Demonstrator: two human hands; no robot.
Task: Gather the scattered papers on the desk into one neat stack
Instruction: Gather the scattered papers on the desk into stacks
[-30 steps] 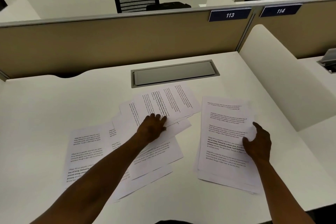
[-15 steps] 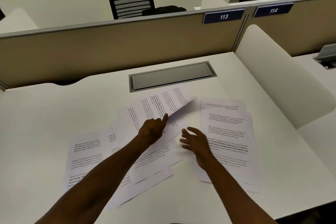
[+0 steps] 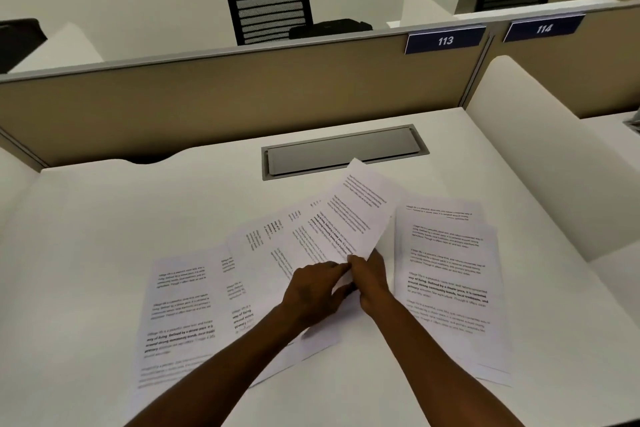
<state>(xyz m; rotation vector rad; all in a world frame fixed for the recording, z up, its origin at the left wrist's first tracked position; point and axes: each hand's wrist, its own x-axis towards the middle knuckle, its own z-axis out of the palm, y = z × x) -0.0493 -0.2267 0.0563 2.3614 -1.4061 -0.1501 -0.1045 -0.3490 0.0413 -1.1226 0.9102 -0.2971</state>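
Several printed white sheets lie fanned over the middle of the white desk point(image 3: 86, 225). One sheet point(image 3: 360, 215) is raised off the pile, its far corner tilted up toward the grey hatch. My right hand point(image 3: 372, 279) pinches its near corner. My left hand point(image 3: 313, 291) touches the same corner from the left, fingers on the paper and resting over the overlapped sheets point(image 3: 263, 253). A leftmost sheet point(image 3: 180, 315) lies flat. At the right sits a rough stack of sheets point(image 3: 450, 281), slightly offset from one another.
A grey cable hatch point(image 3: 343, 152) is set in the desk behind the papers. A tan partition point(image 3: 225, 94) with labels 113 and 114 closes the back. A white curved divider point(image 3: 540, 163) bounds the right side. Black chairs stand beyond.
My right hand left the right stack and came to the middle pile. Both hands met at one sheet's corner, and that sheet lifted off the pile.
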